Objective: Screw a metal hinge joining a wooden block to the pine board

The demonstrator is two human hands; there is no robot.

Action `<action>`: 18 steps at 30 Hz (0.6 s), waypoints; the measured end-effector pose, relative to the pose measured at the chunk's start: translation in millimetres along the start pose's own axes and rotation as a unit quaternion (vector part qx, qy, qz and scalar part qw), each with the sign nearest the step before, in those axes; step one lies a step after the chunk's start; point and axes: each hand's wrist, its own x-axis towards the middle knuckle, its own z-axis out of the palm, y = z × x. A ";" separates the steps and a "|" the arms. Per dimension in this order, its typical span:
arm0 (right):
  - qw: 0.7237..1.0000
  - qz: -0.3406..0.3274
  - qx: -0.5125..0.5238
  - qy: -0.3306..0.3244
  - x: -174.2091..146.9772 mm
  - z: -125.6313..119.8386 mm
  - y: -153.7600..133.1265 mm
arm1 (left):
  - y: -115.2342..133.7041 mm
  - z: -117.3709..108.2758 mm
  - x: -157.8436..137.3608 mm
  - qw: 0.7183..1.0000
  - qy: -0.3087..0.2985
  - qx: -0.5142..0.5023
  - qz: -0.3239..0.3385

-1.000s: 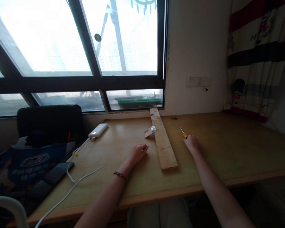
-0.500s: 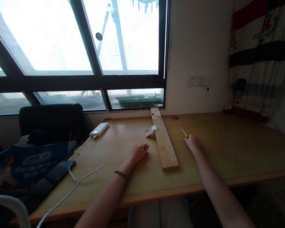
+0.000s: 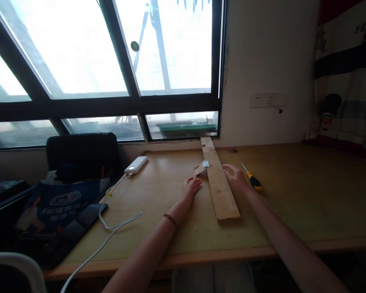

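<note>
A long wooden board [image 3: 222,191] lies on the table, its far end close to the window. A metal hinge [image 3: 205,164] joins its left edge to a small wooden piece [image 3: 200,170], which slants down to the left. My left hand [image 3: 191,189] is just in front of that small piece, fingers stretched out and holding nothing. At the board's right edge is my right hand [image 3: 236,179], fingers apart; whether they touch the wood I cannot tell. A screwdriver [image 3: 254,181] with a yellow and black handle lies on the table to the right of my right hand.
A white power bank [image 3: 136,165] with a white cable [image 3: 122,222] lies at the table's left edge. Beyond that edge are a black chair [image 3: 82,152] and a blue bag [image 3: 64,203]. Wall sockets [image 3: 264,100] and a curtain [image 3: 347,81] are behind the table [image 3: 293,203].
My right hand has let go of the screwdriver and moved left to the board. My left hand has moved forward, near the small hinged piece, and its fingers have straightened. The view has shifted left.
</note>
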 end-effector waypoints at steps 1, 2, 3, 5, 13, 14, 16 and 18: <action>1.000 -0.010 0.012 -0.015 5.1 7.6 -1.2 | -0.1 6.0 7.6 0.997 0.027 -0.059 -0.047; 0.999 -0.017 0.027 -0.025 10.2 14.9 -0.4 | -0.1 12.2 14.9 0.991 0.047 -0.098 -0.081; 0.998 -0.018 0.049 -0.026 14.6 21.7 2.2 | -0.6 18.3 21.6 0.986 0.066 -0.120 -0.097; 0.994 -0.010 0.105 -0.010 20.2 33.5 11.4 | -3.5 30.0 32.2 0.981 0.109 -0.135 -0.081; 0.991 0.034 0.121 -0.036 14.5 53.5 39.8 | -20.4 44.4 38.2 0.983 0.130 -0.128 0.030; 0.992 0.038 0.112 -0.041 14.7 54.0 40.2 | -20.2 43.6 36.1 0.984 0.123 -0.119 0.040; 0.993 0.045 0.100 -0.043 15.8 54.4 40.4 | -18.4 42.9 31.2 0.987 0.111 -0.082 0.086; 0.994 0.044 0.094 -0.044 17.1 54.4 40.5 | -15.4 43.8 26.1 0.982 0.098 -0.035 0.157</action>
